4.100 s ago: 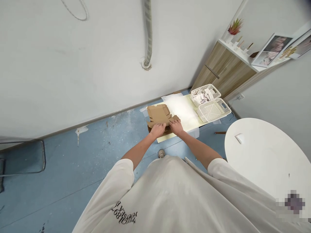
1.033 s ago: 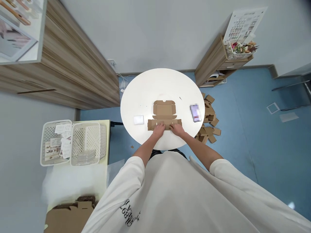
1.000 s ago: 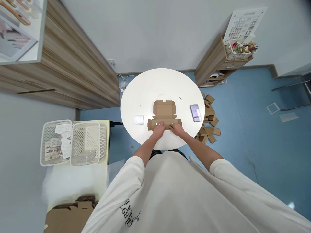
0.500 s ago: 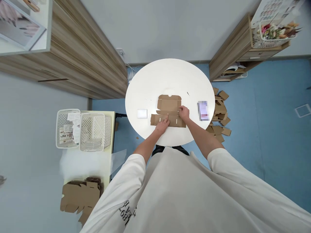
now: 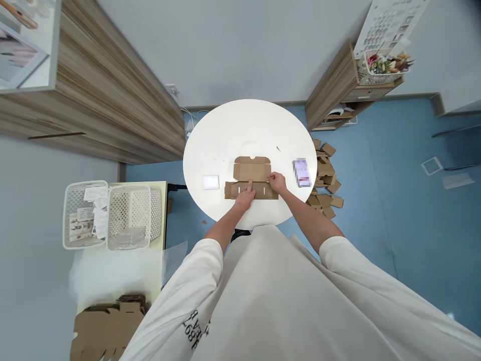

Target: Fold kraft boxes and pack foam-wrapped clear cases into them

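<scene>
A brown cardboard box blank (image 5: 251,172) lies unfolded on the white oval table (image 5: 248,120), its tabbed lid part toward the far side. My left hand (image 5: 245,197) rests on the near panel, with a finger stretched out along the crease. At the blank's right edge, my right hand (image 5: 277,182) has thumb and finger pinched on a small side flap. A small white packet (image 5: 211,182) lies to the left of the blank. To the right lies a purple rectangular item (image 5: 301,172), its face blurred.
Several folded cardboard boxes (image 5: 326,173) are piled on the floor right of the table. On a side table at left stand white plastic baskets (image 5: 129,215) and a stack of flat cardboard blanks (image 5: 107,328). Wooden cabinets (image 5: 124,85) flank the left.
The camera view has shifted, so the table sits further left in it. The near part of the blank now looks more folded up at the crease. Both hands stay on the cardboard.
</scene>
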`<control>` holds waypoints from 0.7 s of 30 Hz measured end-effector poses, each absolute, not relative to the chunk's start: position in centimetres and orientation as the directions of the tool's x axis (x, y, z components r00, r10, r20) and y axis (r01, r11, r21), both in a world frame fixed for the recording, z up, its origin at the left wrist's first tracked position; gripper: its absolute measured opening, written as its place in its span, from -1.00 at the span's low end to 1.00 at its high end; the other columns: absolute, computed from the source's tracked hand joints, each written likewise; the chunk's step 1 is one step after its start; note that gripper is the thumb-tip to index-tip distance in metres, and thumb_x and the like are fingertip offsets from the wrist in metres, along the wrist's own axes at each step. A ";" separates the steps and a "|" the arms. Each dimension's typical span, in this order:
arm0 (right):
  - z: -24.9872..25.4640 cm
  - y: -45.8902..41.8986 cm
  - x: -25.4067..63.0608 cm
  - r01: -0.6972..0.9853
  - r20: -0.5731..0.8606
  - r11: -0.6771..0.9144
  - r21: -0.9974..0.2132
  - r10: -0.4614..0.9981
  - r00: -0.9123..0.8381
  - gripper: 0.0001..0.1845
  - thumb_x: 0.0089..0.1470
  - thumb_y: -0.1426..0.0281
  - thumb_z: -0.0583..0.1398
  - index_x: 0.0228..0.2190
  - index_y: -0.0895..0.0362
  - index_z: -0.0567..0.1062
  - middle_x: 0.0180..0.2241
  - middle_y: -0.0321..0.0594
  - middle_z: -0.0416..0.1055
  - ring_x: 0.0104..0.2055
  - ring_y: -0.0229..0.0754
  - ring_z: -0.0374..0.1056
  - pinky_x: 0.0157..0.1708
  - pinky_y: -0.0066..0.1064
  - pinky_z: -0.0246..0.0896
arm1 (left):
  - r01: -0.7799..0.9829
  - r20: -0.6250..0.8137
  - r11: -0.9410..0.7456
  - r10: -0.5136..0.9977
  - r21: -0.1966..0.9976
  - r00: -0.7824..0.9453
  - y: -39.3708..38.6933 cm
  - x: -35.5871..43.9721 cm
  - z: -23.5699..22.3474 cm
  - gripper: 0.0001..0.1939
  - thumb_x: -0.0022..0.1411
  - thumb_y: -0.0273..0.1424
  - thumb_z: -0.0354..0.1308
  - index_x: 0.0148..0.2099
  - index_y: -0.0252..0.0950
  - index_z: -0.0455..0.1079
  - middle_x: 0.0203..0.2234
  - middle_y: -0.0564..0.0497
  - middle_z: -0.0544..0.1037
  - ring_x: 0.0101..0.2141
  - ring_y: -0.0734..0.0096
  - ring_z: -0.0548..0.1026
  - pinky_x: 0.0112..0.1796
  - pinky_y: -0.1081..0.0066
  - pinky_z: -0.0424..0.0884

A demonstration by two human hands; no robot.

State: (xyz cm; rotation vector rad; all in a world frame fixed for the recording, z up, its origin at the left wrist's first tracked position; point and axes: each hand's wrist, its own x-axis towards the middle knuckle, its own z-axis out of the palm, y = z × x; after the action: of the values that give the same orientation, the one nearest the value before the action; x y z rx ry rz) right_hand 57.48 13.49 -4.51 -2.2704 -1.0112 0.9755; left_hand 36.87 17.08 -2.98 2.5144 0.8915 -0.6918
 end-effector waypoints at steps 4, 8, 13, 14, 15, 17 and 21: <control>-4.0 12.4 56.1 0.647 -0.259 -0.564 -0.513 0.821 0.509 -0.69 0.23 0.46 0.04 -0.09 0.13 0.51 -0.03 -0.05 0.48 0.00 -0.05 0.39 -0.01 -0.24 0.32 | 0.668 -0.550 -0.712 0.477 0.215 0.685 17.0 36.6 -3.0 -0.67 0.26 -0.60 0.19 0.05 -0.26 0.34 0.49 -0.23 -0.35 -0.04 0.11 0.57 -0.11 0.11 0.58; -3.3 10.7 53.6 0.828 -0.265 -0.389 -0.404 0.916 0.302 -0.63 0.31 0.35 0.07 0.10 0.16 0.41 0.01 0.03 0.45 0.05 0.05 0.34 0.02 -0.16 0.26 | 0.658 -0.531 -0.720 0.479 0.218 0.699 17.0 36.3 -3.2 -0.70 0.30 -0.51 0.18 0.06 -0.27 0.35 0.48 -0.27 -0.29 -0.06 0.09 0.58 -0.12 0.11 0.58; -2.8 10.2 51.1 0.871 -0.534 -0.357 -0.339 0.834 0.134 -0.09 0.24 0.23 0.22 0.42 0.16 -0.10 0.20 0.11 0.33 0.16 0.11 0.30 -0.03 -0.24 0.29 | 0.643 -0.494 -0.733 0.484 0.221 0.722 17.0 35.9 -3.9 -0.65 0.30 -0.49 0.18 0.12 -0.29 0.35 0.48 -0.29 -0.27 -0.06 0.07 0.58 -0.12 0.12 0.58; -2.7 10.4 50.9 0.872 -0.573 -0.374 -0.317 0.807 0.138 -0.05 0.25 0.24 0.21 0.43 0.15 -0.18 0.23 0.11 0.30 0.17 0.11 0.31 -0.04 -0.25 0.29 | 0.637 -0.491 -0.740 0.483 0.215 0.726 17.0 35.8 -4.0 -0.64 0.28 -0.52 0.19 0.13 -0.30 0.36 0.48 -0.29 -0.26 -0.06 0.08 0.58 -0.12 0.13 0.58; -2.6 10.6 50.7 0.870 -0.605 -0.392 -0.299 0.783 0.145 -0.03 0.26 0.25 0.20 0.44 0.14 -0.24 0.25 0.11 0.29 0.16 0.10 0.32 -0.04 -0.26 0.29 | 0.632 -0.487 -0.747 0.482 0.206 0.728 16.9 35.7 -4.1 -0.62 0.27 -0.55 0.19 0.13 -0.30 0.36 0.48 -0.28 -0.25 -0.06 0.09 0.58 -0.12 0.16 0.58; -2.3 11.0 50.5 0.863 -0.649 -0.425 -0.273 0.744 0.161 0.00 0.28 0.27 0.18 0.45 0.12 -0.33 0.25 0.10 0.29 0.13 0.09 0.36 -0.06 -0.28 0.30 | 0.624 -0.481 -0.758 0.482 0.191 0.733 16.9 35.6 -4.2 -0.59 0.24 -0.61 0.19 0.12 -0.31 0.37 0.48 -0.27 -0.22 -0.06 0.12 0.57 -0.12 0.21 0.57; -1.7 11.3 50.2 0.855 -0.683 -0.460 -0.239 0.705 0.188 0.01 0.30 0.25 0.18 0.45 0.08 -0.37 0.18 0.07 0.38 0.10 0.09 0.39 -0.04 -0.27 0.29 | 0.628 -0.472 -0.750 0.485 0.208 0.736 16.8 35.4 -3.9 -0.60 0.23 -0.62 0.20 0.11 -0.32 0.38 0.47 -0.27 -0.18 -0.05 0.10 0.55 -0.13 0.21 0.56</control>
State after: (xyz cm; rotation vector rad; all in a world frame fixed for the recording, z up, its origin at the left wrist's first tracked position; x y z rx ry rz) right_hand 50.20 11.28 -1.74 -2.5643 -1.7122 1.2794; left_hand 35.43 16.76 -3.95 2.5839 0.8604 -0.5604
